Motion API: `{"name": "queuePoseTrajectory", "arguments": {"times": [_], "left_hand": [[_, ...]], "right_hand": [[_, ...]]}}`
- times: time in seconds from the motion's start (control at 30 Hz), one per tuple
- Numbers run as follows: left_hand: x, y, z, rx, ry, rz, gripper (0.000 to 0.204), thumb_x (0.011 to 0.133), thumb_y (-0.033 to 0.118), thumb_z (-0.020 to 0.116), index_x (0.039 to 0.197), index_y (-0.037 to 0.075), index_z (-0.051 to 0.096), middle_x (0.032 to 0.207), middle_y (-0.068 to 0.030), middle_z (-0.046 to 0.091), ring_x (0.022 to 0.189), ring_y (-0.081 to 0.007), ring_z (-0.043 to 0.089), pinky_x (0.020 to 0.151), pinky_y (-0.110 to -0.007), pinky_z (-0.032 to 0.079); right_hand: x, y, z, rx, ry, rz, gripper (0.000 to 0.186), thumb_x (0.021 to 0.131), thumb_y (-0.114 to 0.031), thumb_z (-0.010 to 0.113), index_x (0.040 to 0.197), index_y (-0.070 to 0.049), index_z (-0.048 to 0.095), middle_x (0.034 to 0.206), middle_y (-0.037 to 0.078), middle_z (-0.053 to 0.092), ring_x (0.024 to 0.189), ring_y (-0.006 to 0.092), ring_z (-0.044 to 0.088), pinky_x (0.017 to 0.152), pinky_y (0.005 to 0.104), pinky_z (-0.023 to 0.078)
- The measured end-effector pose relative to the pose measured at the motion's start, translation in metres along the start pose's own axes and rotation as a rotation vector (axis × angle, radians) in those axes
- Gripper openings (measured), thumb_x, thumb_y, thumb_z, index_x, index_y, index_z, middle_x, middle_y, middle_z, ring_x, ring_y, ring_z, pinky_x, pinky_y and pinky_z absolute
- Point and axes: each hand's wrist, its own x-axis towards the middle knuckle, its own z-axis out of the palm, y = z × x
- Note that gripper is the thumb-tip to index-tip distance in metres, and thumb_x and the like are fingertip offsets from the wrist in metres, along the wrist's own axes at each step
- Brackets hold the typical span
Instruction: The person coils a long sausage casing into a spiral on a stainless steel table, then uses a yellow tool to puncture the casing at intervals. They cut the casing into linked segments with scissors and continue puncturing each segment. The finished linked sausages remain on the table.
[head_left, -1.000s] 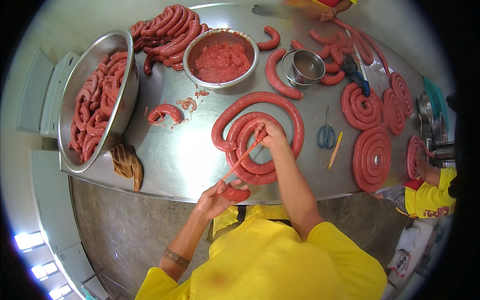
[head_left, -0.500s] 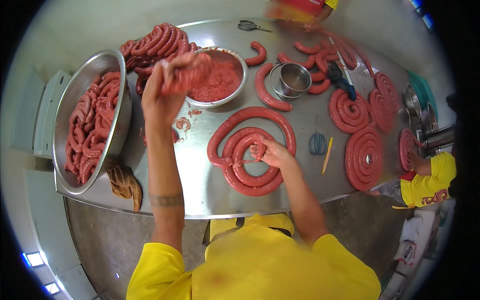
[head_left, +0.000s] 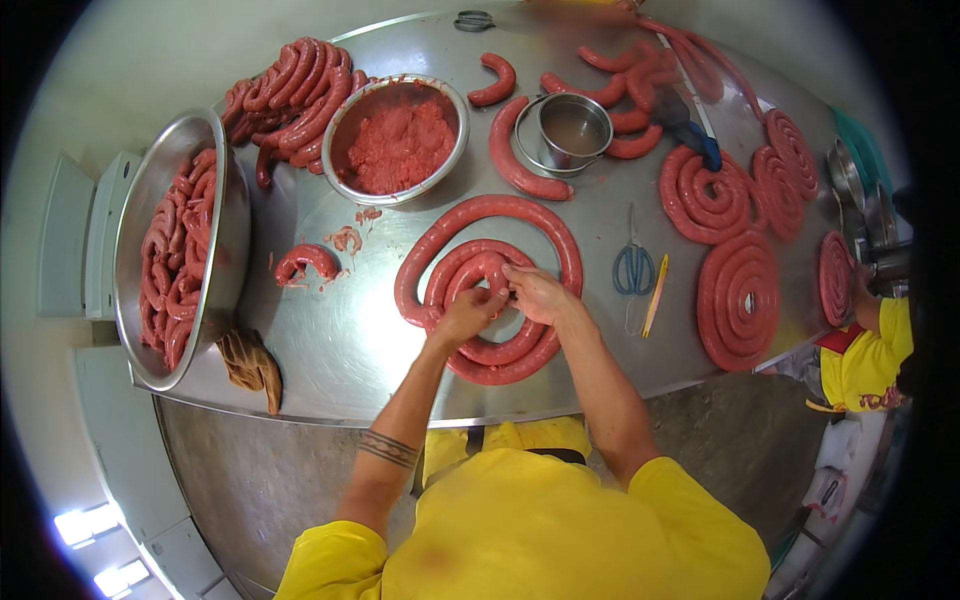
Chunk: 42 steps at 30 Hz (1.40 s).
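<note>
Both hands worked at the middle of a red sausage coil (head_left: 482, 247) lying flat on the steel table (head_left: 340, 365), right in front of the person. Right hand (head_left: 538, 295) pinched the coil's inner end between thumb and fingers. Left hand (head_left: 472, 313) had its fingers curled in close beside the right fingertips, over the inner ring; couldn't tell if it gripped anything. Coil's outer turn swung wide around both hands.

Scissors (head_left: 634, 268) and a yellow stick (head_left: 656, 297) lay right of the coil. Short sausage (head_left: 307, 262) lay to the left, with meat scraps (head_left: 345, 239) near it. Beyond: meat bowl (head_left: 462, 150), pot (head_left: 570, 156) with liquid inside, curved sausage (head_left: 512, 160) bent around the pot's near left. Big bowl (head_left: 232, 240), tilted, held links at far left; brown cloth (head_left: 250, 365) below it.
</note>
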Motion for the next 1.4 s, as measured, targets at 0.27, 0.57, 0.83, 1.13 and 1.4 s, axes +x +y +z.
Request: {"name": "queuePoseTrajectory", "arguments": {"times": [0.27, 0.57, 0.83, 1.13, 1.4], "left_hand": [[0.022, -0.011, 0.036, -0.614, 0.018, -0.109, 0.038, 0.109, 0.035, 0.045, 0.111, 0.001, 0.063, 0.100, -0.0045, 0.066, 0.091, -0.0166, 0.064, 0.081, -0.037, 0.054], [-0.048, -0.006, 0.027, 0.019, 0.179, 0.103, 0.038, 0.111, 0.030, 0.039, 0.092, 0.002, 0.055, 0.080, -0.0058, 0.062, 0.068, -0.0138, 0.060, 0.064, -0.030, 0.051], [-0.092, 0.002, -0.002, 0.078, 0.215, 0.094, 0.037, 0.111, 0.030, 0.041, 0.090, 0.004, 0.054, 0.082, -0.0064, 0.064, 0.069, -0.0129, 0.057, 0.065, -0.030, 0.049], [-0.068, -0.001, 0.050, 0.576, 0.251, 0.275, 0.029, 0.108, 0.018, 0.044, 0.097, -0.005, 0.058, 0.089, -0.0239, 0.061, 0.085, -0.0454, 0.062, 0.079, -0.046, 0.050], [-0.124, -0.008, 0.033, -0.368, 0.199, -0.120, 0.033, 0.109, 0.030, 0.046, 0.094, 0.003, 0.056, 0.093, -0.0090, 0.062, 0.086, -0.0200, 0.065, 0.072, -0.036, 0.057]], "right_hand": [[0.001, -0.026, 0.005, -0.310, -0.003, 0.076, 0.037, 0.104, -0.042, 0.056, 0.086, -0.011, 0.062, 0.075, 0.000, 0.059, 0.062, 0.0125, 0.056, 0.054, 0.0305, 0.045], [0.041, 0.009, 0.011, -0.256, 0.224, -0.027, 0.043, 0.103, -0.045, 0.056, 0.088, -0.005, 0.063, 0.077, 0.005, 0.065, 0.059, 0.0150, 0.061, 0.048, 0.0271, 0.048], [0.002, -0.002, 0.045, 0.082, 0.171, 0.229, 0.052, 0.094, -0.064, 0.060, 0.092, -0.013, 0.065, 0.074, 0.000, 0.058, 0.076, 0.0156, 0.061, 0.077, 0.0438, 0.054], [-0.009, 0.045, 0.041, 0.398, 0.184, 0.153, 0.039, 0.107, -0.042, 0.049, 0.081, -0.013, 0.052, 0.057, -0.002, 0.043, 0.055, 0.0167, 0.047, 0.056, 0.0354, 0.044], [0.038, 0.008, 0.023, 0.659, 0.008, 0.375, 0.034, 0.109, -0.035, 0.043, 0.082, -0.014, 0.046, 0.054, -0.006, 0.030, 0.044, 0.0091, 0.031, 0.044, 0.0273, 0.026]]}}
